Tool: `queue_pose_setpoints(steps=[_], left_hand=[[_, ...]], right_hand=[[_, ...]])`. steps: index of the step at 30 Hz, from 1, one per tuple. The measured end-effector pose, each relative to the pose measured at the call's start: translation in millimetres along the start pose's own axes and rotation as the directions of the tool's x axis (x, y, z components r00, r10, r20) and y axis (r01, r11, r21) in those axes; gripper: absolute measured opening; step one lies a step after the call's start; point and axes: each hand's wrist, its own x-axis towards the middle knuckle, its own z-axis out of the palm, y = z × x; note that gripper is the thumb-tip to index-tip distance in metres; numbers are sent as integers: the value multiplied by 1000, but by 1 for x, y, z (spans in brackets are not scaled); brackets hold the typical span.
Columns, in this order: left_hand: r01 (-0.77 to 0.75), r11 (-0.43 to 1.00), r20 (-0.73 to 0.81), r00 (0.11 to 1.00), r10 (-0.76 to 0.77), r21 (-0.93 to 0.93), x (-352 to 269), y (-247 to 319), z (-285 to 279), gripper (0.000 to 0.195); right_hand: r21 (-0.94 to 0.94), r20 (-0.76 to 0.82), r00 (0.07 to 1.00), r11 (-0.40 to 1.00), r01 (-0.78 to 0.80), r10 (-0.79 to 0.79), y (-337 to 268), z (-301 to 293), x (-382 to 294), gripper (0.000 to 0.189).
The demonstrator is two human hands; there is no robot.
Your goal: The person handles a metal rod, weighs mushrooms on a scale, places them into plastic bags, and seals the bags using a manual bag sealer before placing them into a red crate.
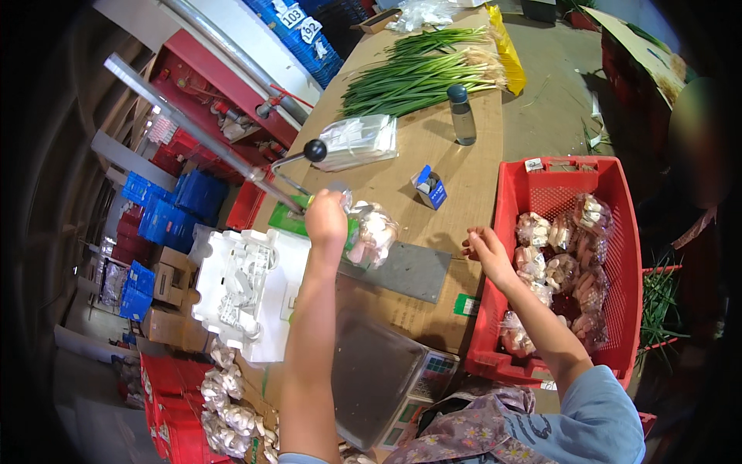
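Note:
My left hand [326, 217] is closed on the gathered neck of a clear plastic bag of garlic bulbs [374, 235], beside a green bench-top device [290, 219] with a black-knobbed lever [315, 151]. The bag hangs over a dark grey plate [420, 272]. To the right, my right hand [484, 249] is raised near the red crate's rim, its fingers slightly curled, holding nothing that I can see. In the red plastic crate [504, 197] lie several bagged bundles of garlic [561, 272]. A white foam box [295, 272] with small printed labels stands left of my left forearm.
A scale [377, 371] sits close in front of me. Farther along the cardboard-covered table are a small blue box [430, 187], a water bottle [462, 119], a stack of plastic bags [359, 142] and green onions [417, 81]. Loose garlic [232, 417] lies at lower left.

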Motion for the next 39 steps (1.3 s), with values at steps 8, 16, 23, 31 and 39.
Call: queue_pose_setpoints(steps=[8,16,23,31,39], left_hand=[[2,927,-2,1000,-3,-374,39,40,14,14],[-86,680,13,990,139,-728,-4,129,-53,16],[-247,763,-102,967,234,-597,-118,184,-65,20],[-311,624,-24,906,423,-717,-212,210,-48,34],[-49,553,173,924,341,-832,-230,218,-43,55]], right_hand=[[-36,4,995,994,-99,99,15,-39,-18,28],[517,268,941,794,-321,206,5,-34,-47,71],[850,487,820,378,-366,-300,6,-19,-104,82],[705,280,954,651,-282,110,-9,-76,-163,69],[927,-174,903,376,15,393,-28,-137,-171,65]])
